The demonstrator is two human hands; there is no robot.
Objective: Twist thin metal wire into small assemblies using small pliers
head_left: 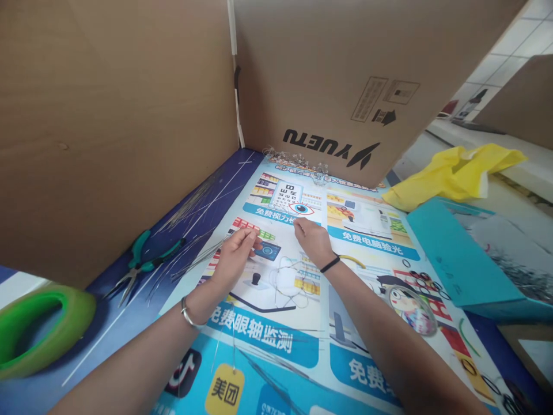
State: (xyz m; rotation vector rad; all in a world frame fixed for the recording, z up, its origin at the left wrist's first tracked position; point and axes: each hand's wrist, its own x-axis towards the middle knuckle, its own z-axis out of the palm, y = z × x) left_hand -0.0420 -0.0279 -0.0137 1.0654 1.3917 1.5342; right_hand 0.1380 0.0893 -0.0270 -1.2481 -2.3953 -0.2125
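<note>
My left hand [237, 256] is closed in a pinch above the printed poster [298, 340], thumb against the fingers. Across from it, my right hand [314, 241] is closed with its fingers curled in. Whatever they hold is too thin or hidden to make out. Below and between the hands is a thin looped wire piece [290, 282]; whether it touches the fingers I cannot tell. Straight thin wires [203, 256] lie left of my left hand, near teal-handled pliers [140, 262] with their jaws apart. More loose wires [276, 383] lie nearer to me.
Cardboard panels [328, 69] wall the back and left. A green tape roll [82, 317] lies at left. Small clear beaded pieces [298, 160] sit at the back. On the right are black rings [425, 278], a clear round dish [412, 311], a teal box [466, 253] and yellow cloth [449, 173].
</note>
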